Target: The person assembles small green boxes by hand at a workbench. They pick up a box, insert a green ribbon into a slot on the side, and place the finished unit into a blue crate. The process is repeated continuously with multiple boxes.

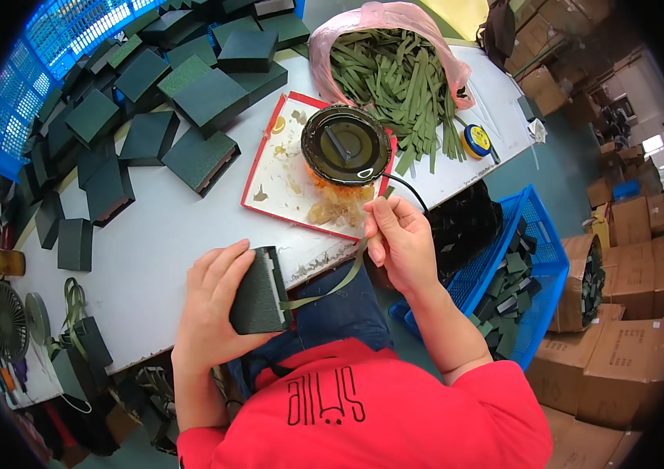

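Note:
My left hand (211,301) is closed around a small dark green box (258,295) at the table's near edge, with the box's pale inner side facing right. From that side an olive-green ribbon (323,294) runs out and curves up to my right hand (402,244), which pinches its end between thumb and fingers. Just beyond the right hand stands a round dark pot (318,166) of amber-brown liquid, with a stick-like piece lying in it. The pot rests on a white board (263,187) with red edges, smeared with amber drips.
Many dark green boxes (207,98) are heaped at the far left against a blue crate (55,35). A pink bag (320,59) holds cut green ribbons, with a blue-yellow round tin (476,141) beside it. Right of me are a blue crate (555,273) and cartons (633,356).

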Motion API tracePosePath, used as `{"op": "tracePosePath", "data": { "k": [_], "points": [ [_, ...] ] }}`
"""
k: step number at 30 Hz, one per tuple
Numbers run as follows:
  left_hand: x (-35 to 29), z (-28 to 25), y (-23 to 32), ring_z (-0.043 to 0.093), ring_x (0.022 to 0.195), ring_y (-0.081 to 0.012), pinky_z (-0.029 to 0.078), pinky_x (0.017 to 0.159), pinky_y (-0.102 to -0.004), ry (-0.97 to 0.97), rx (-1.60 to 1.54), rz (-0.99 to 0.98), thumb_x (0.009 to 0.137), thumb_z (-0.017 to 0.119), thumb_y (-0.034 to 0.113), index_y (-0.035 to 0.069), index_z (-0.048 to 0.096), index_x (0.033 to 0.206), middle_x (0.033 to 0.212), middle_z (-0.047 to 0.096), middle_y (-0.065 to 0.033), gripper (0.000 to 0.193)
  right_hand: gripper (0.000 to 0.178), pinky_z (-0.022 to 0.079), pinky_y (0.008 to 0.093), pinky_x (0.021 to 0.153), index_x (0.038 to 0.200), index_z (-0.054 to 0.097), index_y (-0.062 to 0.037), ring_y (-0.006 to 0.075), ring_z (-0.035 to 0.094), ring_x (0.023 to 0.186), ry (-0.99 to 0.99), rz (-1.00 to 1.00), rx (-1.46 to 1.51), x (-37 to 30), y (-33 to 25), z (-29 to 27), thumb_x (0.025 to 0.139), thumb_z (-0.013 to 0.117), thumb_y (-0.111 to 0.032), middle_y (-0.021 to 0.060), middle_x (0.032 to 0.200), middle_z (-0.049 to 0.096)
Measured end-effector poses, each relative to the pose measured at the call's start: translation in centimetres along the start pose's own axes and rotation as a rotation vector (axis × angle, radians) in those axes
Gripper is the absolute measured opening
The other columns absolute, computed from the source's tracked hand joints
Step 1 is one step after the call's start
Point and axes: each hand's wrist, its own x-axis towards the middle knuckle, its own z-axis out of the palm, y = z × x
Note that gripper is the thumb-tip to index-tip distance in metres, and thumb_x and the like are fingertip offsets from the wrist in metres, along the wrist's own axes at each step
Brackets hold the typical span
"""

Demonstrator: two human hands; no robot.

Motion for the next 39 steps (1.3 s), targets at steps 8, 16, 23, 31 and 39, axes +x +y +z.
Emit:
{"op": "tracePosePath", "data": {
  "k": [8, 16, 23, 31, 39],
  "points": [
    [1.1, 0.5, 0.6, 0.051, 0.127, -0.0368, 0.042, 0.104, -0.0487, -0.031, -0.029, 0.042, 0.057, 0.092, 0.026, 0.002, 0.055, 0.136, 0.143, 0.055, -0.0153, 0.090, 0.030, 0.027, 0.0212, 0.045, 0.095, 0.066, -0.0033, 0.0017, 0.036, 0.053, 0.041, 0.053, -0.225, 1.5, -0.4, -0.4, 0.105, 0.062, -0.032, -0.0067, 0.068, 0.047],
    [1.1, 0.7, 0.5, 0.050, 0.130, -0.0417, 0.041, 0.109, -0.0509, -0.043, -0.029, 0.042, 0.050, 0.093, 0.021, 0.003, 0.054, 0.138, 0.144, 0.054, -0.0182, 0.098, 0.032, 0.026, 0.0211, 0.051, 0.092, 0.069, -0.0039, 0.0006, 0.034, 0.060, 0.044, 0.024, -0.325, 2.0, -0.2, -0.6, 0.103, 0.065, -0.034, -0.0093, 0.071, 0.048],
    [1.1, 0.8, 0.6, 0.050, 0.130, -0.0414, 0.041, 0.108, -0.0510, -0.048, -0.027, 0.043, 0.049, 0.094, 0.020, 0.003, 0.054, 0.137, 0.144, 0.054, -0.0182, 0.098, 0.033, 0.024, 0.0217, 0.047, 0.090, 0.069, -0.0032, 0.0010, 0.034, 0.056, 0.046, 0.055, -0.297, 2.5, -0.1, -0.5, 0.102, 0.065, -0.033, -0.0086, 0.067, 0.048],
    [1.2, 0.8, 0.5, 0.050, 0.130, -0.0414, 0.042, 0.108, -0.0508, -0.051, -0.028, 0.038, 0.049, 0.093, 0.019, 0.003, 0.053, 0.137, 0.145, 0.054, -0.0180, 0.098, 0.031, 0.022, 0.0217, 0.045, 0.086, 0.067, -0.0037, 0.0014, 0.032, 0.052, 0.033, 0.151, -0.164, 3.0, -0.4, -0.6, 0.101, 0.066, -0.031, -0.0092, 0.063, 0.042],
    [0.8, 0.8, 0.2, 0.049, 0.131, -0.0411, 0.041, 0.109, -0.0505, -0.026, -0.034, 0.037, 0.049, 0.093, 0.018, 0.002, 0.052, 0.140, 0.146, 0.053, -0.0174, 0.101, 0.025, 0.025, 0.0205, 0.048, 0.089, 0.067, -0.0038, 0.0005, 0.035, 0.055, 0.018, 0.106, -0.177, 1.4, -0.6, -0.4, 0.102, 0.064, -0.025, -0.0086, 0.066, 0.046]
  ]
}}
